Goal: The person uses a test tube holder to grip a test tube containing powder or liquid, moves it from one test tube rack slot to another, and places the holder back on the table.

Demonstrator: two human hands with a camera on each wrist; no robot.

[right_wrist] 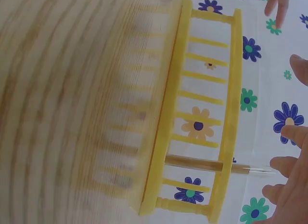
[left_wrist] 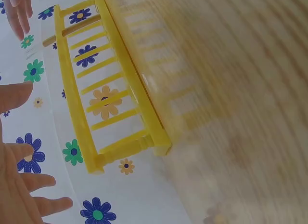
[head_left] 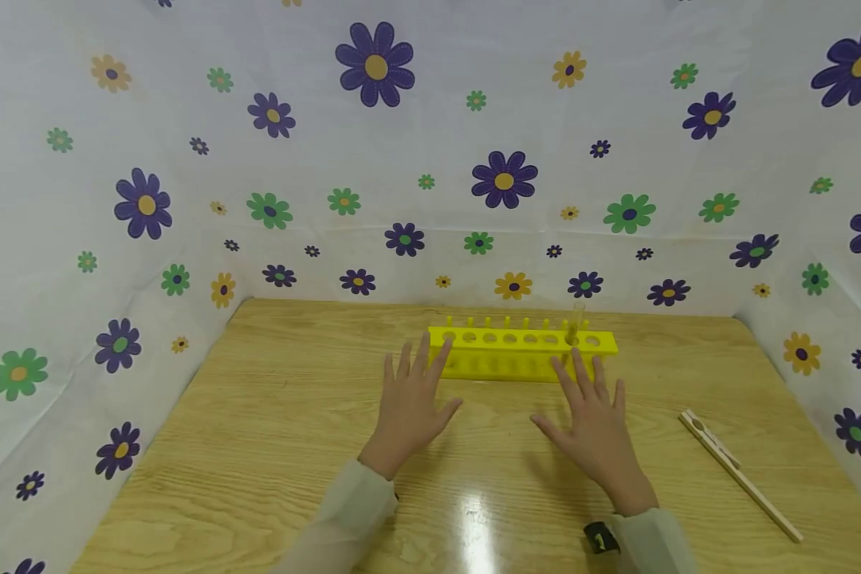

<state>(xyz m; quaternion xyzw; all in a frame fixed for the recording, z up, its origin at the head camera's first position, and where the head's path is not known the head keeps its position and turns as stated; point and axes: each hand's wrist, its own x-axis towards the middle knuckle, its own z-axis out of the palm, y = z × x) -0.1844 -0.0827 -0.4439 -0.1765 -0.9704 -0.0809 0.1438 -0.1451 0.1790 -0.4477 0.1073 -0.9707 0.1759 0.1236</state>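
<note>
A yellow test tube rack [head_left: 502, 340] with a row of round holes and short pegs stands toward the back of the table. One glass test tube [head_left: 577, 319] stands upright in a hole near its right end; brownish liquid fills its lower part in the right wrist view [right_wrist: 197, 163]. My left hand [head_left: 410, 406] hovers in front of the rack's left end, fingers spread and holding nothing. Before the right end, my right hand [head_left: 594, 430] is spread the same way, its fingers near the tube. Whether any fingertip touches the rack, I cannot tell.
On the right of the wooden table [head_left: 258, 446] lies a wooden test tube clamp [head_left: 741, 476], slanting toward the front right corner. A white flower-printed cloth [head_left: 430, 127] hangs behind the table and along both sides.
</note>
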